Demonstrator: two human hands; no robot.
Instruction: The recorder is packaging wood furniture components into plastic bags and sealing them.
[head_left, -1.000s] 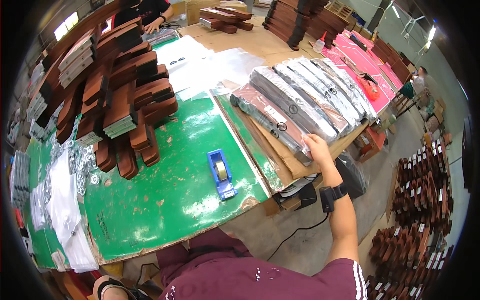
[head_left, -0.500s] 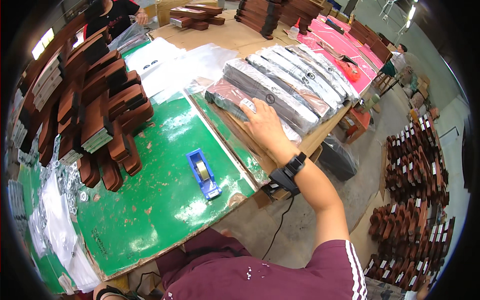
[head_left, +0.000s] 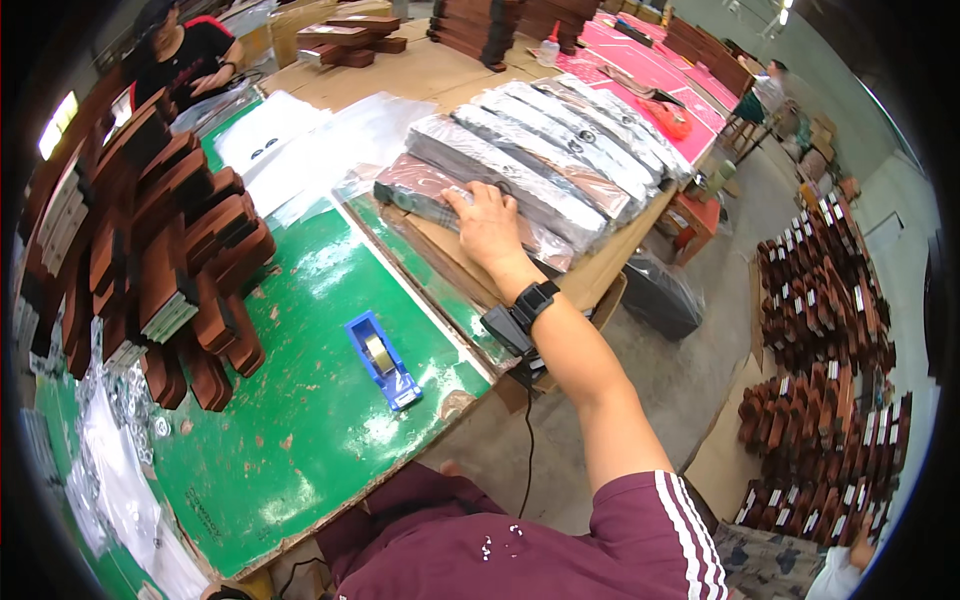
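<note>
My right hand [head_left: 490,225] rests on top of a plastic-wrapped pack of reddish-brown wooden pieces [head_left: 412,183], its fingers slightly bent and the thumb apart. The pack lies at the near left end of a row of similar wrapped packs [head_left: 540,150], some showing grey or dark sides under the film. On my right wrist sits a black strapped device [head_left: 533,303], with a cable hanging down from it. My left hand is out of sight below the lower left edge.
A blue tape dispenser [head_left: 383,362] stands on the green tabletop [head_left: 300,470]. Stacked brown wooden parts [head_left: 180,270] rise at left, beside clear bags [head_left: 110,440]. White plastic sheets [head_left: 290,140] lie beyond. A co-worker [head_left: 185,65] is at far left; more parts [head_left: 825,370] stand at right.
The view has shifted a little. My right hand remains on the same pack, its fingers now more bent, and the white label beside them no longer shows. The co-worker at far left is more visible.
</note>
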